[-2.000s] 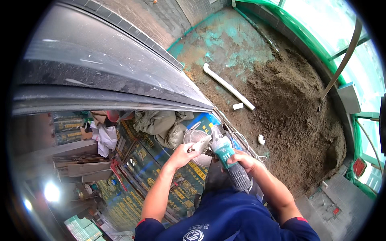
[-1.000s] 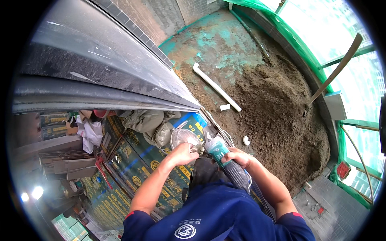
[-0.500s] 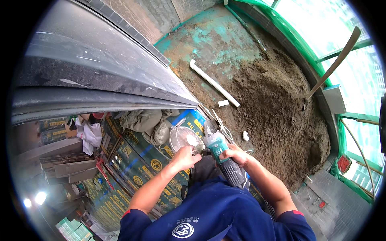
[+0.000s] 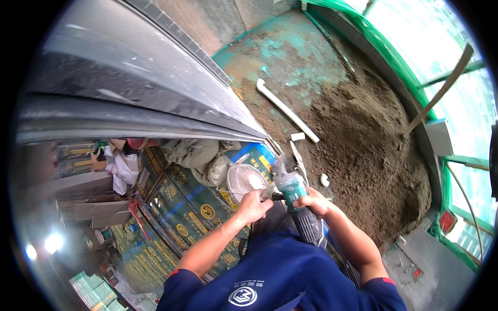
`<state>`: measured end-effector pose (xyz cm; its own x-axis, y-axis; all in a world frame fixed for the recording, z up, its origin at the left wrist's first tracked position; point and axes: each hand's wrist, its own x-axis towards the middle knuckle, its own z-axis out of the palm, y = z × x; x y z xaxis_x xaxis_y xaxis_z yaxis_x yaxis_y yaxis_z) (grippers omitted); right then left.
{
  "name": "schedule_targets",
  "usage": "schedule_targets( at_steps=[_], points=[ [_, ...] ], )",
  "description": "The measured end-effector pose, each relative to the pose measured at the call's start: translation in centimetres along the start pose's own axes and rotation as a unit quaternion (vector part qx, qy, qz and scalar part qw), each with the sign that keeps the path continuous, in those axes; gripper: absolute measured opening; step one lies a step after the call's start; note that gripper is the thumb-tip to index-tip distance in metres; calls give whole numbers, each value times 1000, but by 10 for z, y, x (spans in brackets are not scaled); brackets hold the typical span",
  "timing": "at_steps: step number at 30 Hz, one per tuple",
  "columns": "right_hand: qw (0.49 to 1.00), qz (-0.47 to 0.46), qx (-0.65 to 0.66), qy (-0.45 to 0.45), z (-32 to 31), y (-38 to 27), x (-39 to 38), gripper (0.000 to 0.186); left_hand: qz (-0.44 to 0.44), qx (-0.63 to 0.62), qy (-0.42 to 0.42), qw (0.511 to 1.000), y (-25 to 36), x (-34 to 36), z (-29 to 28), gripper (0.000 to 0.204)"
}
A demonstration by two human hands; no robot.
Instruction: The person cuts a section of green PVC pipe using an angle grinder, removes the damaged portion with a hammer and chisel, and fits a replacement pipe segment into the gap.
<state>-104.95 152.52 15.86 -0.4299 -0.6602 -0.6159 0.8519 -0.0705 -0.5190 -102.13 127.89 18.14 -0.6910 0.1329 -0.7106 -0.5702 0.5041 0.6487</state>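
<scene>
My right hand is wrapped round the body of a teal and black angle grinder, held in front of my waist with its grey metal guard end pointing away from me. Close by on its left, my left hand is closed, fingertips together, at a small grey-green piece. That piece sits by the grinder's short black side part; its kind cannot be made out, nor whether the two touch. Just beyond my left hand stands a round fan with a pale wire cage.
A heap of soil lies to the right, with a long wooden handle sticking up from it. A white pipe and white elbow fitting lie on the dirt. A dark metal frame and grey sheeting are at left.
The scene has shifted slightly rightward in view. The grey-green piece at my left hand now appears right against the grinder's black side part. My right hand keeps its grip.
</scene>
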Motion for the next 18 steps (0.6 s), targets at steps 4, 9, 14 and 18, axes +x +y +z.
schedule_targets(
  at_steps=[4,9,14,18],
  points=[
    [999,23,27,25,-10,14,10,66,-9,3,11,1000,-22,20,-18,34],
    [992,-69,73,82,-28,8,-3,61,-18,184,118,976,-44,54,-109,30],
    [982,-93,43,161,-48,-29,-51,71,-159,395,125,896,-73,104,-247,57],
    [961,-120,99,229,-75,-17,-83,68,-126,453,169,866,-103,141,-310,68]
  ],
)
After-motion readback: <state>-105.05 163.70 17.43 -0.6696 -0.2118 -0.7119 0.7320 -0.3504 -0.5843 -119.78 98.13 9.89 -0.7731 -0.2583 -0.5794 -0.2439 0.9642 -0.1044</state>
